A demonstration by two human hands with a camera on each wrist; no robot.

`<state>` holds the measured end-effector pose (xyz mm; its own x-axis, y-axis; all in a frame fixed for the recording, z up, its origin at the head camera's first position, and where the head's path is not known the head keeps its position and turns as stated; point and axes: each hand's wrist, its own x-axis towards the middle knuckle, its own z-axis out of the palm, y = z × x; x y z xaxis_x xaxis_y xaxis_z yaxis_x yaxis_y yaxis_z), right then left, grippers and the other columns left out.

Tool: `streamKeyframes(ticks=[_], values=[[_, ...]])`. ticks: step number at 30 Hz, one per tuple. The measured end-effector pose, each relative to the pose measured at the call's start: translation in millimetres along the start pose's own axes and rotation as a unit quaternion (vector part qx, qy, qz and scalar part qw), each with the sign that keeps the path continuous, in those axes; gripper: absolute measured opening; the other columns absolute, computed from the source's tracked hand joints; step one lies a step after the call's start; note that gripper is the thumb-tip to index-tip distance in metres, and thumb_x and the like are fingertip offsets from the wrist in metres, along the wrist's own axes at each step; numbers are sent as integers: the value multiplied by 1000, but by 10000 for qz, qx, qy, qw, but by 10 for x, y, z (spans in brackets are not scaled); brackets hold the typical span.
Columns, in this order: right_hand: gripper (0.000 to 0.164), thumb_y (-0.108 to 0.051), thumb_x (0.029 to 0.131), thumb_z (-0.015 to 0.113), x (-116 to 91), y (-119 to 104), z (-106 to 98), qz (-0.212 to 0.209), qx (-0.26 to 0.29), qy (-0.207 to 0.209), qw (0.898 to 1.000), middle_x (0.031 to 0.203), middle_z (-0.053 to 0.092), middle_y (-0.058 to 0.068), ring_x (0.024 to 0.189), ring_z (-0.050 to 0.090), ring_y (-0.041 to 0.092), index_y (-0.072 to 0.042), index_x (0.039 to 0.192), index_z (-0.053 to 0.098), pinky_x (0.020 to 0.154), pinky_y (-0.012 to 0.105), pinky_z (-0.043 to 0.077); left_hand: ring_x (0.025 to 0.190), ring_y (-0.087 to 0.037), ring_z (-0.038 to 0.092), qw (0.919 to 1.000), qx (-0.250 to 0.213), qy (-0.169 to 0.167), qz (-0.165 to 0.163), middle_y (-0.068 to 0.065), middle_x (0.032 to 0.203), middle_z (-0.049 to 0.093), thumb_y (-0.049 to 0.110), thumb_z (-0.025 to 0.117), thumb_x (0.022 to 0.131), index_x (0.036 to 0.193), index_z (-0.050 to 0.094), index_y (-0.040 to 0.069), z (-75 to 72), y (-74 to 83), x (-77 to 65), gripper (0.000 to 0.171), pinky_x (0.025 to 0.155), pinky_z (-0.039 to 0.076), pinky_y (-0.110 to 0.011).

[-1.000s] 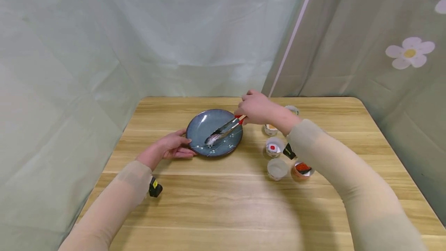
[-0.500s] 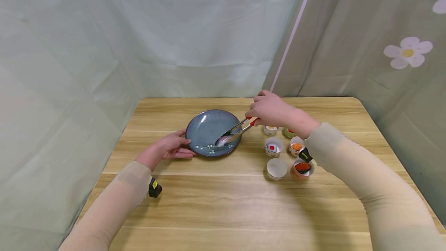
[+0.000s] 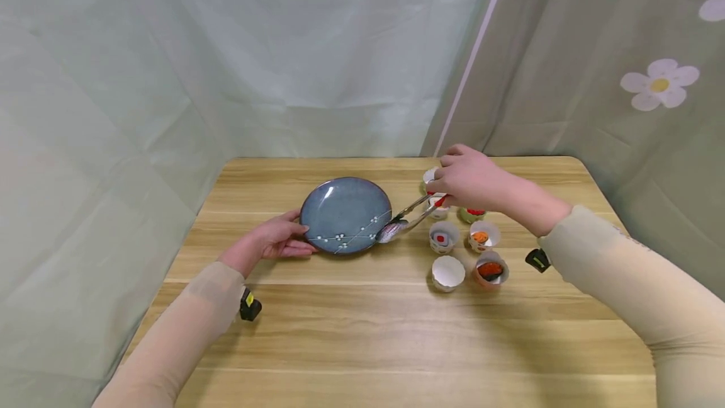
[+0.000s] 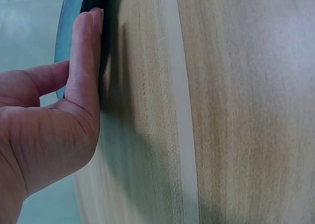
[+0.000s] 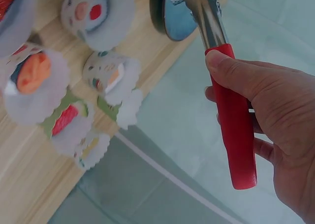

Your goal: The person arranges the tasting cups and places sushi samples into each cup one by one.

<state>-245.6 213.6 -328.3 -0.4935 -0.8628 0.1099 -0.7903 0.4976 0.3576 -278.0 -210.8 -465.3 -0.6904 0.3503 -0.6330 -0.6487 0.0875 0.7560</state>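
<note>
My left hand (image 3: 286, 237) holds the near-left rim of a round blue-grey plate (image 3: 340, 206) with white blossom sprigs. In the left wrist view its thumb lies over the rim and its straight fingers lie along the outside and underside. My right hand (image 3: 470, 176) grips metal tongs with red handles (image 5: 234, 120), thumb along one handle in the right wrist view. Between the tongs' tips is a small silvery piece with dark markings (image 3: 391, 230), over or just beyond the plate's right edge; its kind is unclear.
Several paper cups stand right of the plate: a white one (image 3: 448, 273), one with red-orange and black food (image 3: 489, 269), one with an orange piece (image 3: 480, 238), one with a white-and-red piece (image 3: 442, 238). Curtains (image 3: 340, 80) enclose the wooden table (image 3: 340, 332).
My right hand has moved right with the tongs, and the silvery piece has travelled from the plate's middle to its right edge. My left hand stays on the rim.
</note>
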Motion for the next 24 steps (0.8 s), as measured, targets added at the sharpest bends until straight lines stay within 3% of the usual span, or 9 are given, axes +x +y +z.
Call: streamKeyframes(ticks=[10,17,24], values=[[32,-20,71,93,-334,-9,-144,-105,-331,86,9994,80,65,-4,79,58,23,-20,98,78,97,49,48,87,-33,75,10000,-33,-12,7,-28,111,64,9,42,110,166,-4,26,-28,14,-32,74,88,60,-48],[34,-26,67,95,-578,-48,-207,-67,-329,148,9993,80,65,-2,80,61,24,-18,94,76,99,52,48,86,-32,76,10000,-11,-18,-12,-27,108,66,9,42,110,166,-4,27,-16,7,-16,74,89,60,-48],[53,-20,63,98,-775,-106,-321,-46,-519,58,9986,78,65,-3,80,56,25,-18,113,78,99,52,48,87,-31,75,10000,3,-17,20,-27,112,65,9,42,110,166,-5,27,-23,23,-16,75,90,59,-48]])
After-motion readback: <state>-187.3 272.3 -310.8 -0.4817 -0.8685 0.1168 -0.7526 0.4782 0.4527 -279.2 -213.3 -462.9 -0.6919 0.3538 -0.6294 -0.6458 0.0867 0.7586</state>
